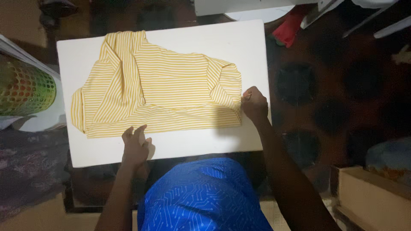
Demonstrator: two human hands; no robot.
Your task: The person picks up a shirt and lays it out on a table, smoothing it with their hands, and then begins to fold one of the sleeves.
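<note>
One green mesh basket (25,87) left of shirt (162,85)

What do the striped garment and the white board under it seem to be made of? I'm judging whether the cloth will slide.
The yellow striped garment looks like a soft, thin knit, probably cotton jersey: matte, with limp folds and wrinkles. The white board seems rigid and smooth, perhaps painted wood or laminate: flat, with crisp edges and an even, slightly glossy face. The right hand pinches the garment's edge; the left hand rests flat near its hem.
</note>
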